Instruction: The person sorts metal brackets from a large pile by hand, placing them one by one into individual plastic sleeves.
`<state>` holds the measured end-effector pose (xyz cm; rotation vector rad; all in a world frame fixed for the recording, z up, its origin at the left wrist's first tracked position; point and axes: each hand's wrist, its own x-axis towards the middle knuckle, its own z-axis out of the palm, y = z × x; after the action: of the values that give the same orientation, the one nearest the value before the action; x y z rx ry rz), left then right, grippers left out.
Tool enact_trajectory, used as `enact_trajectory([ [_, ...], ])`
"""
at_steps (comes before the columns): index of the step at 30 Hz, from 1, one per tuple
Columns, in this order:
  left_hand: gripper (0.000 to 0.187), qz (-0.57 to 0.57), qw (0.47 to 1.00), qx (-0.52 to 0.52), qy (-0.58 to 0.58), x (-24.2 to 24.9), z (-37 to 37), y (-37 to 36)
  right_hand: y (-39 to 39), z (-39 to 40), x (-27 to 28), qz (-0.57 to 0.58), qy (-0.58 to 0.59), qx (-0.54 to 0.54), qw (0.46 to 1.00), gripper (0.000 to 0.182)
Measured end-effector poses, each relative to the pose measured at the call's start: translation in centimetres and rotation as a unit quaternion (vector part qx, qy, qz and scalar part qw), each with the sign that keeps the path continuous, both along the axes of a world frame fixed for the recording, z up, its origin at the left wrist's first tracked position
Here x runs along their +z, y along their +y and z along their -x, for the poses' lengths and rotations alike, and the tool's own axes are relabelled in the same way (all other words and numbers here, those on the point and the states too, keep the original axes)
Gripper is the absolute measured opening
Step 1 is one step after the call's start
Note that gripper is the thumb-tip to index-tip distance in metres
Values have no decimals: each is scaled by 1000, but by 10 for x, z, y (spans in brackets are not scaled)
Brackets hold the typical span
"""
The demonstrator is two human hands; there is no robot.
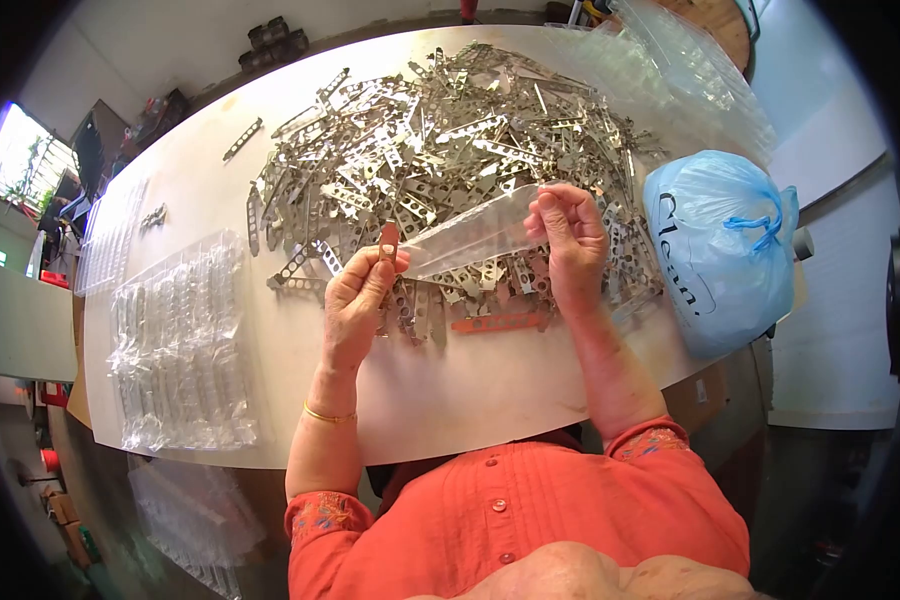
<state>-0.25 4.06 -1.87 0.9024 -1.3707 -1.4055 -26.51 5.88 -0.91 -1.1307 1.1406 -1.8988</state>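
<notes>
Head camera view, looking down past a red buttoned shirt (pixel 510 500) at two bare forearms reaching over a pale table (pixel 450 410). A thin gold-coloured bracelet (pixel 330 415) circles the left wrist. The left hand (pixel 355 300) has its thumb and fingers closed together, pinching a slim reddish metal strip (pixel 388 242) that stands up from the grip. The right hand (pixel 570 240), a little farther forward, pinches the upper right end of a clear plastic sleeve (pixel 475 237) between thumb and fingertips. The sleeve is stretched slantwise between the two hands; its lower left end meets the left fingertips, though I cannot tell whether they grip it too. To the left lies a sheet of clear plastic pockets (pixel 182 350), well apart from the left hand. Below and beyond the sleeve spreads a large, tangled pile of metal strips (pixel 440 140), many punched with round holes; one reddish strip (pixel 497 323) lies along its near edge. Right of the pile sits a tied blue plastic bag (pixel 715 265) marked "Clean." in black handwriting. Farther off, more clear plastic (pixel 680 70) covers the table's far right, and a bright window (pixel 30 155) shows at left.
</notes>
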Motion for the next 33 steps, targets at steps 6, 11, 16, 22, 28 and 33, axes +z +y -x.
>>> enact_trajectory([
  [6, 20, -16, 997, -15, 72, -6, 0, -3, 0, 0, -1, 2, 9, -2, 1000, 12],
  [11, 21, -44, 995, -15, 87, -4, 0, -3, 1, -2, 0, 14, 16, 4, 1000, 12],
  [16, 20, -52, 996, 7, 67, -5, -2, -4, 3, -3, 0, 39, 25, -10, 999, 12],
  [22, 20, -109, 989, -12, 103, -1, -3, -4, 4, -4, -1, 73, 74, -22, 994, 13],
  [28, 21, -110, 988, -19, 110, -2, -3, -4, 5, -4, 0, 66, 64, -11, 996, 13],
  [33, 25, -112, 986, -42, 112, -1, -4, -5, 4, -4, -1, 73, 66, 0, 995, 12],
])
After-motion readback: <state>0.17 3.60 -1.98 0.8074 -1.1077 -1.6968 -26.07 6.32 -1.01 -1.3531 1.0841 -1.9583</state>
